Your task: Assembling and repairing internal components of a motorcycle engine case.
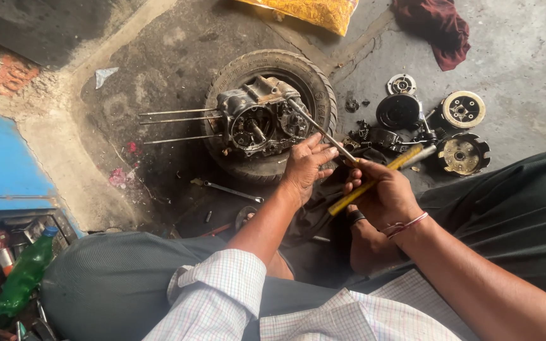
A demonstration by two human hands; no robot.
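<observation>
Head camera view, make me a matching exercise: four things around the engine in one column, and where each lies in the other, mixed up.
Things:
1. engine case
2. green bottle
3. dark red rag
4. spanner

Places:
A. on the ground just in front of the tyre
B. top right, on the concrete
C. resting on the tyre
D. bottom left, beside the blue box

Pairs: 1-C, 2-D, 3-B, 4-A

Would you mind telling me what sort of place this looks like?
Probably a motorcycle repair workshop floor: an engine case resting on a tyre, clutch parts spread over stained concrete, a spanner nearby.
</observation>
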